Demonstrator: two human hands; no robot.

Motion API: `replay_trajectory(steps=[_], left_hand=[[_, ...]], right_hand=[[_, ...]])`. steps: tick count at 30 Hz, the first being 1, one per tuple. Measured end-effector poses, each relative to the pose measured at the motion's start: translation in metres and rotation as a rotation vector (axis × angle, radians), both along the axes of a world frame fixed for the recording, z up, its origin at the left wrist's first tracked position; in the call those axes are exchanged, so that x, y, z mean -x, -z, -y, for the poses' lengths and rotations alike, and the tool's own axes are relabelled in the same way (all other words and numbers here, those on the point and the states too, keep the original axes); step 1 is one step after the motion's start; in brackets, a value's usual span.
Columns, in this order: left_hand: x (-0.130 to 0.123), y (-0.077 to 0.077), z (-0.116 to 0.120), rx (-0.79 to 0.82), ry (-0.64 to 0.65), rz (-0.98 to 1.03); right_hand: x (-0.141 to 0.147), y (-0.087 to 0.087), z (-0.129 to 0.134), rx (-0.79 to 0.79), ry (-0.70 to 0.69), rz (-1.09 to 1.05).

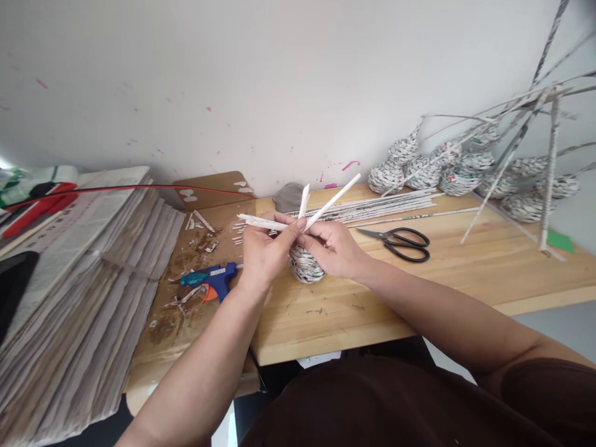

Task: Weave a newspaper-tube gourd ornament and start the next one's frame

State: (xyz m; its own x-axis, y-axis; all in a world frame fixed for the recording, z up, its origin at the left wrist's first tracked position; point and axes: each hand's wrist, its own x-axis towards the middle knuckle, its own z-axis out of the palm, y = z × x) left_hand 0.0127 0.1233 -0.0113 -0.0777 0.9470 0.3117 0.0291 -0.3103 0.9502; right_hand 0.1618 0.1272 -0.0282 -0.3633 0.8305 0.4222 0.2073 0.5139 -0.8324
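Pinching paper sticks (334,201) above a woven piece (307,267), the left hand (269,251) and right hand (336,248) curl closed; the sticks' long axes point left, upward and up-right.

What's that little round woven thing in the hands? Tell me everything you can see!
The woven thing is rounded and whitish with dark flecks, and looks made of twisted paper strips. Pale paper sticks spread out at its top, pointing different ways. The left hand and right hand meet there, hiding its upper part. It's near the middle of the view; I can't tell whether its bottom touches the wooden table.
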Motion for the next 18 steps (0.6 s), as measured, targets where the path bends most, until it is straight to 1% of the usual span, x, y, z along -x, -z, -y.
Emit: replay_trajectory(steps=[2,4,5,6,8,11,14,18], left_hand=[[0.001,0.001,-0.001,0.023,0.026,0.039],[0.002,0.002,-0.002,0.031,0.026,0.074],[0.002,0.003,-0.003,0.027,0.012,0.075],[0.002,0.003,-0.003,0.02,-0.008,0.066],[0.001,0.004,-0.002,0.02,-0.03,0.049],[-0.001,0.005,-0.002,0.07,0.008,0.102],[-0.001,0.005,-0.003,0.127,0.079,0.185],[0.001,0.004,-0.004,0.168,0.173,0.202]], right_hand=[[0.0,-0.001,-0.002,0.032,-0.079,-0.067],[-0.001,-0.001,-0.006,0.12,-0.172,-0.153],[-0.002,-0.001,-0.008,0.173,-0.186,-0.197],[-0.004,-0.001,-0.01,0.219,-0.171,-0.24],[-0.006,-0.001,-0.014,0.266,-0.083,-0.313],[-0.007,0.0,-0.017,0.247,0.031,-0.371],[-0.006,0.0,-0.018,0.298,0.045,-0.452],[-0.006,-0.002,-0.019,0.421,0.017,-0.598]])
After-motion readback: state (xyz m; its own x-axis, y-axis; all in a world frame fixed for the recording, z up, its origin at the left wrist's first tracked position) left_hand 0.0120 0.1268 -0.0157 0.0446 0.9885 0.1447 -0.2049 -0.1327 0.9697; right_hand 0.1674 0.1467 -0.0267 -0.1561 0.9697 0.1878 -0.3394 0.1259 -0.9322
